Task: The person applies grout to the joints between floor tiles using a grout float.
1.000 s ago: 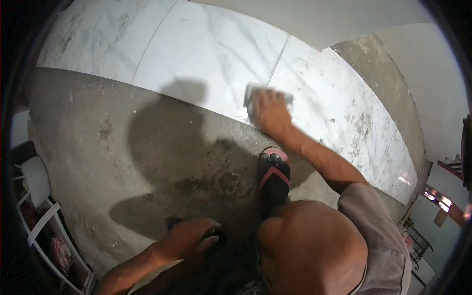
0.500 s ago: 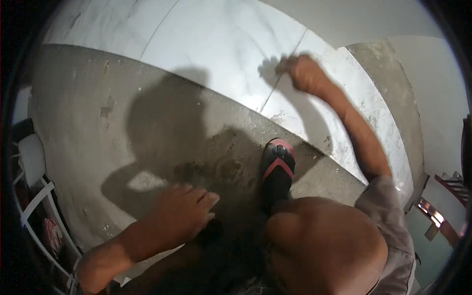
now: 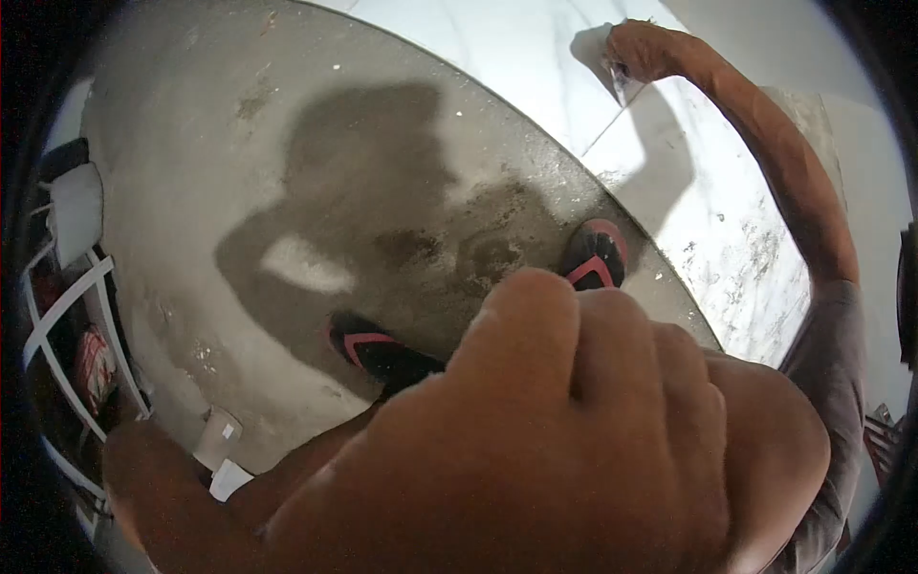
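My right hand (image 3: 645, 53) reaches out to the white marble-look tiles (image 3: 535, 57) at the upper right. Its fingers are pinched round a thin, pale piece (image 3: 622, 88) beside the tile joint; what that piece is I cannot make out. My left hand (image 3: 574, 411) is raised close to the camera, back of the hand showing. Its fingers are curled in, and nothing shows in them. Both feet, in black and red flip-flops (image 3: 598, 244), rest on the grey cement floor (image 3: 191, 191) below the tile edge.
On the left stands a white metal frame (image 3: 67, 306) with a pale cushion-like thing (image 3: 76, 215) and a red-and-white cloth (image 3: 94, 368). A small pale container (image 3: 218, 435) is near the lower left. A pale wall (image 3: 765, 43) borders the tiles.
My left hand has risen from low on the left to close before the camera, its fingers now curled. My right hand appears farther up and right over the tiles. The view has shifted.
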The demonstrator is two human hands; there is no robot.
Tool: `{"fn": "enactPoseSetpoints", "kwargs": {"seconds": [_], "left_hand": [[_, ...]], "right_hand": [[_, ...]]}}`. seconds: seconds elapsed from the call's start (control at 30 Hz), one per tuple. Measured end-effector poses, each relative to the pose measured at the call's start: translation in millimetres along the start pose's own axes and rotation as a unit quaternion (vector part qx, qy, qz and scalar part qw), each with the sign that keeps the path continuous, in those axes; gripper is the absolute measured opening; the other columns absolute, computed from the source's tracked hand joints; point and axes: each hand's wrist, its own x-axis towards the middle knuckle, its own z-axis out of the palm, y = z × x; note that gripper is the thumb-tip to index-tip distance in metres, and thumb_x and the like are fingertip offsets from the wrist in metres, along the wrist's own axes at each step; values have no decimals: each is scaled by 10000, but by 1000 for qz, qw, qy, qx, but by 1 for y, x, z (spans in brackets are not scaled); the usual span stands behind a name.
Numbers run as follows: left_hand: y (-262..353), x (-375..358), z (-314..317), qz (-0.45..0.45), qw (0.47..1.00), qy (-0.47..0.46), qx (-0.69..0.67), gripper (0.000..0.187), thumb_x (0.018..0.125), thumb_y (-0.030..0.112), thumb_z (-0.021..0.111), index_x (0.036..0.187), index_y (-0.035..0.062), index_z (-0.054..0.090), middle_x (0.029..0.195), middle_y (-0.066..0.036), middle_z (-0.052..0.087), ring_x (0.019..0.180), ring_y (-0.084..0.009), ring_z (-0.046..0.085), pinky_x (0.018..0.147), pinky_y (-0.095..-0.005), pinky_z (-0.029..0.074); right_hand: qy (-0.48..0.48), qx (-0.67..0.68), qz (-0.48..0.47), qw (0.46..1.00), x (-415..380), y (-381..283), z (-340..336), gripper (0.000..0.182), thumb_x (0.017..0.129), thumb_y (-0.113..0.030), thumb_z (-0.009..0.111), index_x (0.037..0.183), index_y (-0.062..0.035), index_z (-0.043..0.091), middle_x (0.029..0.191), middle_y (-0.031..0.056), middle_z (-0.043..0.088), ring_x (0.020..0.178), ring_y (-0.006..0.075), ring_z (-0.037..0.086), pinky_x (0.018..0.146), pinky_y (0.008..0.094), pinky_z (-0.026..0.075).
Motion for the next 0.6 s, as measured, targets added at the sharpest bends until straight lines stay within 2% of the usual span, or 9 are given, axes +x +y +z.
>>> {"fn": "enactPoseSetpoints", "kwargs": {"seconds": [0.2,0.4,0.43,0.47,0.5,0.53,0.57,0.6], "left_hand": [[1,-9,8,-36,999,-32,-19,254,784,145,629,1016,45,609,880,-91,610,817,-243,624,686,-358,501],[-6,-31,19,-94,993,-53,-52,230,774,148,630,982,53,607,860,-90,604,802,-243,624,667,-358,503],[-8,-31,21,-98,992,-54,-55,226,772,148,630,977,54,607,856,-90,603,800,-243,624,664,-358,504],[-9,-31,25,-99,992,-54,-60,222,770,148,630,971,56,606,853,-89,601,797,-243,624,661,-357,504],[-11,-30,29,-99,991,-56,-66,218,768,149,630,965,57,606,849,-89,600,795,-243,624,657,-357,504],[-13,-29,35,-98,991,-59,-72,215,767,149,631,960,59,606,846,-89,599,792,-243,624,654,-357,505],[-16,-28,41,-100,990,-64,-75,211,765,150,631,954,60,605,842,-89,598,790,-243,624,651,-357,505],[-20,-29,50,-104,988,-76,-86,207,763,150,631,948,61,605,839,-88,597,787,-243,624,648,-357,506]], "right_hand": [[32,-8,-1,999,-15,4,12,160,813,-7,553,916,8,674,897,217,667,866,370,656,769,439,515],[116,25,67,991,-60,31,49,186,857,3,529,979,8,670,1016,205,670,979,346,643,847,418,515],[140,24,83,986,-75,16,63,190,865,5,525,990,8,669,1036,203,671,998,342,640,861,415,515],[162,1,104,981,-89,-19,65,244,874,27,511,1049,-22,673,1152,169,652,1105,331,602,965,405,488],[175,48,154,971,-104,-46,71,330,846,68,537,1123,-54,667,1240,142,621,1186,325,555,1041,421,435],[189,-7,129,973,-123,-69,85,415,792,93,567,1163,-69,656,1309,131,577,1227,324,523,1071,449,399],[239,24,56,969,-139,-81,103,515,747,94,598,1224,-99,634,1308,139,566,1249,321,504,1091,454,361],[272,28,21,962,-157,-99,119,562,702,44,622,1244,-107,626,1286,146,564,1249,324,501,1087,454,350]]}}
